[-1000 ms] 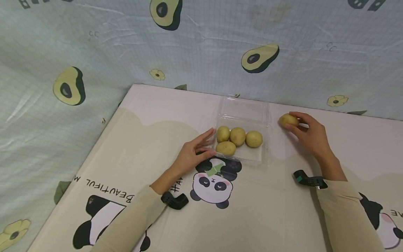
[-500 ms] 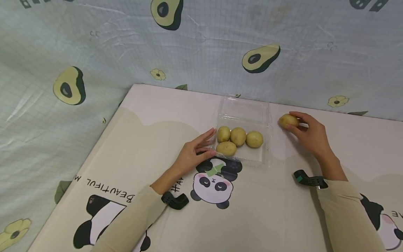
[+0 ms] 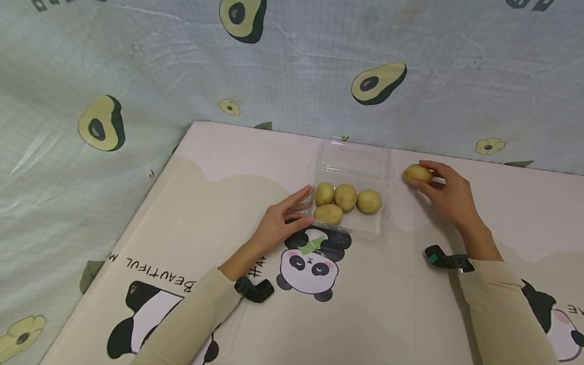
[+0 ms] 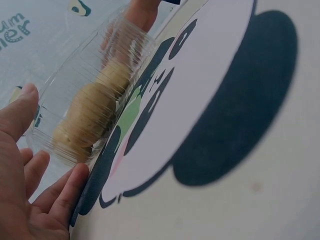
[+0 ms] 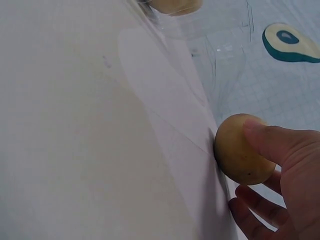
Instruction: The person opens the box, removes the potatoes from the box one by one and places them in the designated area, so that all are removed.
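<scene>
A clear plastic box (image 3: 365, 221) stands on the bench (image 3: 378, 304), its hinged lid (image 3: 355, 158) folded open behind it. Inside the box sit four potatoes: a small upright one (image 3: 325, 193) by the left wall, a rounder one (image 3: 345, 197) next to it, a third potato (image 3: 369, 201) just beside that on the right, and a long one (image 3: 328, 215) lying in front of the first two. Bare floor of the box shows at its front right. To the left of the box is the left hand (image 3: 280, 223), relaxed and grasping nothing, its fingers extended along the box's left side and its thumb at the front left corner. To the right of the box, apart from it, the right hand (image 3: 451, 195) grasps a fifth potato (image 3: 417, 174) between thumb and fingers; whether this potato touches the bench I cannot tell. Both arms wear beige sleeves (image 3: 499, 309), with a black wrist device on the left (image 3: 254, 290) and another on the right (image 3: 448, 259), both nearer the person than the box is. A panda print (image 3: 309, 272) on the bench cover lies just in front of the box. Behind the box hangs a pale blue curtain (image 3: 296, 66) with avocado and flower prints.
</scene>
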Demonstrator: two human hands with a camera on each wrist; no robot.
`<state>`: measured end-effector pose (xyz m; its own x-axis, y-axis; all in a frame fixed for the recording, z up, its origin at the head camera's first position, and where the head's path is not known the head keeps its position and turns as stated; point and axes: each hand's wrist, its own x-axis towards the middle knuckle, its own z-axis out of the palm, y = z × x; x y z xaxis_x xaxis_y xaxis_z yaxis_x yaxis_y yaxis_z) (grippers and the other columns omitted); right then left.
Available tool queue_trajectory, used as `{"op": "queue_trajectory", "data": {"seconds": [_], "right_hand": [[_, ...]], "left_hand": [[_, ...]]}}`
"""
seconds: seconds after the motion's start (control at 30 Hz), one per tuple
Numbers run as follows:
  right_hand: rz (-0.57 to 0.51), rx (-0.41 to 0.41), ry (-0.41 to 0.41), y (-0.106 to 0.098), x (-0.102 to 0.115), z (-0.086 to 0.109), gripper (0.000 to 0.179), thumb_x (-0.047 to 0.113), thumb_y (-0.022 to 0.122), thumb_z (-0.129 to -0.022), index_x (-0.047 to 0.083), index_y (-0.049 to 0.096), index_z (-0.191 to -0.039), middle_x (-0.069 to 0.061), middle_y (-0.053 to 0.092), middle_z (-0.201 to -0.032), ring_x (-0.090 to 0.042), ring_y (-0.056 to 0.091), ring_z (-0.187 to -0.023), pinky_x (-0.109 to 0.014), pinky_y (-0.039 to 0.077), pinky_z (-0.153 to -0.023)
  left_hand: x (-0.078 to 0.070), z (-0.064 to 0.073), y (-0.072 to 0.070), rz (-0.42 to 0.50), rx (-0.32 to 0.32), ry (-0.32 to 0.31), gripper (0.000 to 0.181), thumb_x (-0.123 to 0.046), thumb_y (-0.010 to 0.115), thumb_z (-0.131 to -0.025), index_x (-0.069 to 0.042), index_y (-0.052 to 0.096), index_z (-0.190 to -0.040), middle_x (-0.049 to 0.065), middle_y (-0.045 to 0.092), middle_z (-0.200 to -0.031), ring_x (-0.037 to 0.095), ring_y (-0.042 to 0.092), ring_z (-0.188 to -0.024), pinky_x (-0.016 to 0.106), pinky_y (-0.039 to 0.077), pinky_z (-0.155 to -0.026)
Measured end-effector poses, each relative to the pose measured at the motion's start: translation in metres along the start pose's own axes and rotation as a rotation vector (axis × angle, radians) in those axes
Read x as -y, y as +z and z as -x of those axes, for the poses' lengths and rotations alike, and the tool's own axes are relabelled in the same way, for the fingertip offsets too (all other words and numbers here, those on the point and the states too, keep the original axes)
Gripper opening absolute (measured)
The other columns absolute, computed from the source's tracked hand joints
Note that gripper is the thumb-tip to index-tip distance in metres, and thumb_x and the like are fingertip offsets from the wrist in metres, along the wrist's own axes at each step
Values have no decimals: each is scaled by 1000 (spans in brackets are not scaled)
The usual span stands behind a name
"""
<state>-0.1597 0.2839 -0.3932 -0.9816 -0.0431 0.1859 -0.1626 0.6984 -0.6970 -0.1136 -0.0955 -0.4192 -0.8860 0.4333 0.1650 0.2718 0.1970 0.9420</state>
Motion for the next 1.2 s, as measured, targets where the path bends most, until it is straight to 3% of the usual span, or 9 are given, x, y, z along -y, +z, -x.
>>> {"op": "queue_trajectory", "data": {"seconds": [0.4,0.67,1.2], "right_hand": [[18,-4,-15,1,0,-1,52,17,73,-86,5,54,-134,-16,52,-131,-32,52,-113,-17,50,-86],[27,-11,-15,0,0,-1,49,16,71,-87,4,56,-132,-18,54,-130,-33,51,-116,-41,48,-92],[5,29,-9,-3,-2,0,50,13,69,-89,6,53,-136,-17,50,-135,-33,48,-120,-47,45,-96]], "left_hand": [[1,0,0,-2,-3,6,67,-14,68,-91,-19,36,-149,-4,40,-148,18,52,-123,27,47,-96],[1,0,0,7,-4,3,68,-13,68,-90,-20,36,-149,-5,40,-148,18,52,-124,27,47,-96],[0,1,0,-4,-3,-5,68,-17,69,-90,-20,36,-149,-6,40,-148,17,52,-123,26,46,-96]]}}
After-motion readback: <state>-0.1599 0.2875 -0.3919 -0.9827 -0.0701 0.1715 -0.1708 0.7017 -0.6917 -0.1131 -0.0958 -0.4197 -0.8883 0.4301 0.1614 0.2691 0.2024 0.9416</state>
